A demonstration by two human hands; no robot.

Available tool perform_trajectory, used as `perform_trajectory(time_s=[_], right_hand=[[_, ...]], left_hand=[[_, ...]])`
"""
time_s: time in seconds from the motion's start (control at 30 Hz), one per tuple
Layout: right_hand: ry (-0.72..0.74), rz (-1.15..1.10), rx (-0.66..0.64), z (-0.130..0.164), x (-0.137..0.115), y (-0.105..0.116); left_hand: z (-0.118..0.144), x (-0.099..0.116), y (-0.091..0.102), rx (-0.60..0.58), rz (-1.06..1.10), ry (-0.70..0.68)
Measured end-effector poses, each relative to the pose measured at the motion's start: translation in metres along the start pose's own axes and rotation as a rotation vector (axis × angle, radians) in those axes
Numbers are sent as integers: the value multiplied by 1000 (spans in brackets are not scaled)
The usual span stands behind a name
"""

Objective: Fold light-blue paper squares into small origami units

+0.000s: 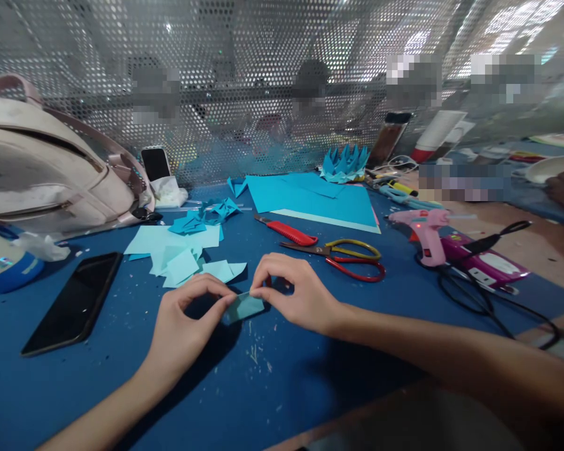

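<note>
Both hands pinch one small folded paper piece [244, 307] low over the blue table [282, 388]: the left hand [183, 326] has its grip clamped on the left end, the right hand [295, 294] on the right end. The piece's long axis runs left to right, tilted slightly up toward the right. Beyond lie one pair of scissors [348, 257], one red utility knife [289, 232], one pink glue gun [425, 235], and one black phone [73, 300] to the left.

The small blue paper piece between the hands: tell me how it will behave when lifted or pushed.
The paper piece looks thin, so probably floppy and very light. Both hands, left hand and right hand, pinch it at its ends, which suggests it creases easily. Flat on the blue mat, it should slide, not roll.
</note>
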State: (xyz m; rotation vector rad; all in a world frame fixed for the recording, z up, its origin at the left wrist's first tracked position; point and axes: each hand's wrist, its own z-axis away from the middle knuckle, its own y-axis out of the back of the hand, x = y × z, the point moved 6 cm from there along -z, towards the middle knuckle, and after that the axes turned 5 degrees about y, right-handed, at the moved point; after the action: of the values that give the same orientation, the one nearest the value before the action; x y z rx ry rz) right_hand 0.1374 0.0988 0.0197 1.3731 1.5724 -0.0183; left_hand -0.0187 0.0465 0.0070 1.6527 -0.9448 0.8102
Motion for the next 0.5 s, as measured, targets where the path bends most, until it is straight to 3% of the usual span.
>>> perform_trajectory(time_s=[0.17, 0.37, 0.5], right_hand=[[-47, -28, -5, -2, 7, 5], [-111, -61, 59, -7, 18, 14], [-138, -79, 26, -8, 16, 12]], left_hand=[[-3, -7, 6, 26, -5, 50], [-4, -17, 21, 186, -35, 118], [-3, -12, 9, 97, -102, 102]])
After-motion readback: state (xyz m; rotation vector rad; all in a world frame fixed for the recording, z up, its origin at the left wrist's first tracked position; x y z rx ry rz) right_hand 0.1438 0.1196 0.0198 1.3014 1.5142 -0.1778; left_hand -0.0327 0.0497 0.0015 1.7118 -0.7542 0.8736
